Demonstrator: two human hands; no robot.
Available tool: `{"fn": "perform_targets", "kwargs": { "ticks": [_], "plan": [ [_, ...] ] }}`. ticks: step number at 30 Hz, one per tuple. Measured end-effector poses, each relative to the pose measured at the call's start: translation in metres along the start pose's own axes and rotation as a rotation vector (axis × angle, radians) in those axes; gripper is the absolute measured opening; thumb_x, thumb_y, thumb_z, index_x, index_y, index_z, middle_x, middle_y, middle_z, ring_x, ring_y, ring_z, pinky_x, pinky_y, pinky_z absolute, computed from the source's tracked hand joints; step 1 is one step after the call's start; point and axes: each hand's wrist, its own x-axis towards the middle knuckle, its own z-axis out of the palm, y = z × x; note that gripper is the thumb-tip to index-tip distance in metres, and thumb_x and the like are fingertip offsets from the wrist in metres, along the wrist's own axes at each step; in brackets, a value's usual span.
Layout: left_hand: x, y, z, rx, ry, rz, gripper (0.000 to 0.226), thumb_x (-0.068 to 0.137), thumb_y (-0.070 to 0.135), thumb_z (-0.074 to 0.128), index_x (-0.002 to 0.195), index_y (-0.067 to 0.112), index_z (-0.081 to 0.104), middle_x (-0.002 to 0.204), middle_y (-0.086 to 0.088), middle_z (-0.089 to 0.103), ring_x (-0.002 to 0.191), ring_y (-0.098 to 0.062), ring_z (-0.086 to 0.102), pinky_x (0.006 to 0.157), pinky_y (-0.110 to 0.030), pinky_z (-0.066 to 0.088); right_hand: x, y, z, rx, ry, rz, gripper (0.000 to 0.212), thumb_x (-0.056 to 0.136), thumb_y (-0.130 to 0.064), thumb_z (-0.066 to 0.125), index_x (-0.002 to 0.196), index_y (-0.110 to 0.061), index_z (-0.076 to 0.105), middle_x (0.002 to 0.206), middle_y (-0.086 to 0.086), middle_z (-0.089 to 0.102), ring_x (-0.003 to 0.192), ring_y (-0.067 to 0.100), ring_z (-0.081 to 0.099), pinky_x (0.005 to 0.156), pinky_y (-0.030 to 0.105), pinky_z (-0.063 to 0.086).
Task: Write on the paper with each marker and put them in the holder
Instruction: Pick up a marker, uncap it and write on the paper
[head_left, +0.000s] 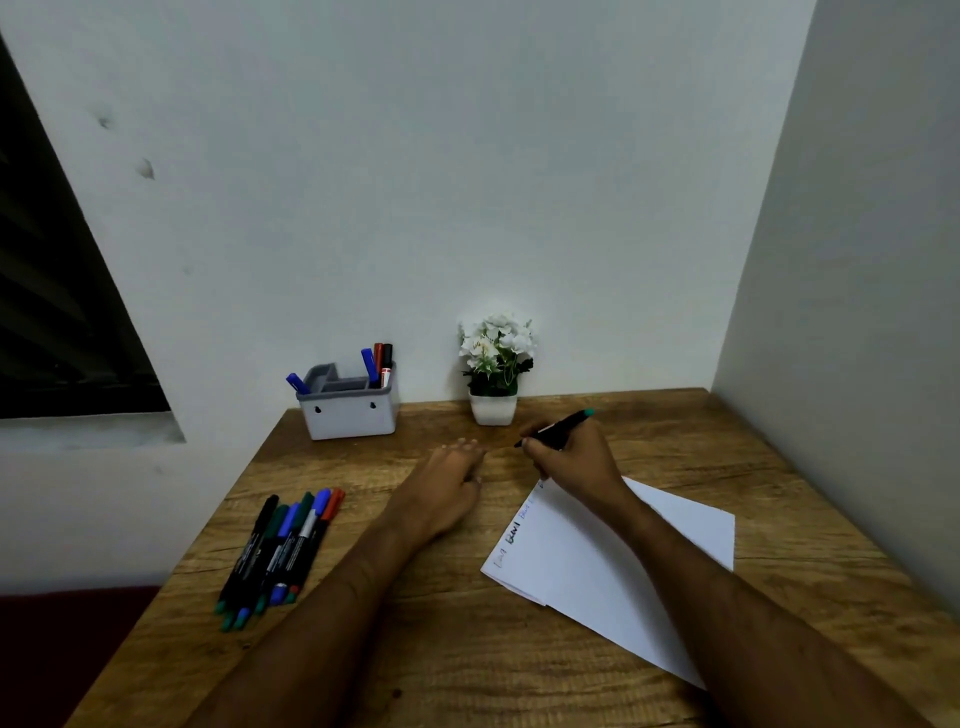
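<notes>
My right hand (569, 457) grips a black marker with a green end (563, 426), its tip pointing left, just above the top edge of the white paper (597, 561). The paper lies at the right of the desk and bears short words in several colours along its left edge. My left hand (452, 470) lies flat on the wood beside the paper, fingers straight. A grey and white holder (349, 410) stands at the back left with several markers upright in it. A bundle of loose markers (280, 551) lies at the front left.
A small white pot of white flowers (494, 374) stands at the back of the wooden desk (467, 649), close behind my right hand. Walls close the desk at the back and right. The desk's left edge drops off beside the loose markers.
</notes>
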Motion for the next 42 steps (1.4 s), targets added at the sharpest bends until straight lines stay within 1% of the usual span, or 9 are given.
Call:
{"fn": "perform_targets", "kwargs": {
  "ticks": [4, 8, 17, 22, 25, 28, 33, 37, 42],
  "plan": [
    [0.007, -0.008, 0.009, 0.114, 0.020, -0.083, 0.028, 0.093, 0.016, 0.046, 0.118, 0.014, 0.060, 0.130, -0.007, 0.059, 0.122, -0.023, 0.053, 0.101, -0.036, 0.045, 0.000, 0.003, 0.004, 0.000, -0.018, -0.014, 0.011, 0.085, -0.007, 0.075, 0.089, -0.016, 0.080, 0.060, -0.018, 0.069, 0.058, 0.000, 0.064, 0.064, 0.027, 0.054],
    [0.006, -0.006, 0.011, 0.144, 0.075, -0.121, 0.013, 0.084, 0.008, 0.050, 0.091, 0.014, 0.059, 0.105, -0.009, 0.063, 0.092, -0.023, 0.060, 0.077, -0.035, 0.053, 0.001, 0.009, 0.006, 0.007, -0.019, 0.014, 0.016, 0.084, -0.010, 0.077, 0.084, -0.026, 0.075, 0.063, -0.015, 0.071, 0.057, 0.003, 0.064, 0.064, 0.033, 0.057],
    [-0.002, 0.007, 0.004, 0.193, 0.267, -0.276, 0.009, 0.089, 0.007, 0.059, 0.094, 0.014, 0.062, 0.099, -0.006, 0.063, 0.090, -0.022, 0.060, 0.068, -0.028, 0.050, -0.004, 0.000, 0.015, 0.045, -0.046, -0.050, 0.015, 0.082, -0.008, 0.083, 0.083, -0.022, 0.079, 0.075, -0.008, 0.076, 0.069, 0.000, 0.070, 0.065, 0.021, 0.053],
    [0.001, 0.008, -0.015, -0.346, 0.590, -0.504, 0.012, 0.081, 0.011, 0.075, 0.094, 0.014, 0.074, 0.090, 0.000, 0.073, 0.074, -0.005, 0.059, 0.058, -0.014, 0.041, -0.014, -0.015, 0.018, 0.148, -0.125, -0.121, 0.016, 0.093, -0.007, 0.071, 0.105, -0.010, 0.081, 0.087, -0.002, 0.079, 0.074, 0.012, 0.074, 0.066, 0.023, 0.058],
    [0.005, 0.005, -0.028, -1.057, 0.587, -0.797, 0.010, 0.078, 0.005, 0.078, 0.087, 0.006, 0.074, 0.086, -0.009, 0.074, 0.072, -0.016, 0.071, 0.068, -0.032, 0.060, -0.021, -0.026, 0.024, 0.209, -0.150, -0.134, 0.018, 0.094, -0.005, 0.068, 0.106, -0.010, 0.080, 0.085, 0.002, 0.078, 0.071, 0.015, 0.073, 0.066, 0.027, 0.059],
    [0.001, 0.002, -0.033, -1.610, 0.509, -0.889, 0.020, 0.078, -0.013, 0.071, 0.097, -0.007, 0.066, 0.093, -0.015, 0.072, 0.075, -0.022, 0.072, 0.079, -0.034, 0.061, -0.024, -0.036, 0.031, 0.249, -0.148, -0.153, 0.014, 0.092, -0.005, 0.071, 0.103, -0.008, 0.078, 0.082, 0.008, 0.077, 0.069, 0.024, 0.074, 0.065, 0.034, 0.062],
    [-0.008, -0.004, -0.031, -1.785, 0.470, -0.894, 0.034, 0.082, -0.019, 0.062, 0.115, -0.013, 0.058, 0.110, -0.020, 0.067, 0.101, -0.028, 0.069, 0.064, -0.032, 0.063, -0.025, -0.044, 0.036, 0.249, -0.170, -0.174, 0.014, 0.092, -0.005, 0.070, 0.103, -0.009, 0.078, 0.081, 0.007, 0.077, 0.068, 0.025, 0.074, 0.064, 0.035, 0.062],
    [-0.011, 0.000, -0.032, -1.816, 0.417, -0.851, 0.019, 0.083, -0.017, 0.062, 0.102, -0.014, 0.059, 0.112, -0.020, 0.067, 0.095, -0.028, 0.068, 0.081, -0.034, 0.058, -0.026, -0.044, 0.042, 0.236, -0.186, -0.167, 0.013, 0.090, -0.007, 0.070, 0.100, -0.010, 0.078, 0.081, 0.005, 0.077, 0.065, 0.021, 0.073, 0.061, 0.035, 0.061],
    [-0.013, 0.004, -0.031, -1.846, 0.373, -0.810, 0.025, 0.083, -0.014, 0.065, 0.108, -0.015, 0.061, 0.112, -0.023, 0.067, 0.106, -0.033, 0.067, 0.079, -0.037, 0.060, -0.027, -0.047, 0.047, 0.248, -0.143, -0.149, 0.007, 0.090, -0.005, 0.073, 0.094, -0.008, 0.068, 0.071, 0.009, 0.075, 0.059, 0.019, 0.072, 0.056, 0.032, 0.058]
  ]
}}
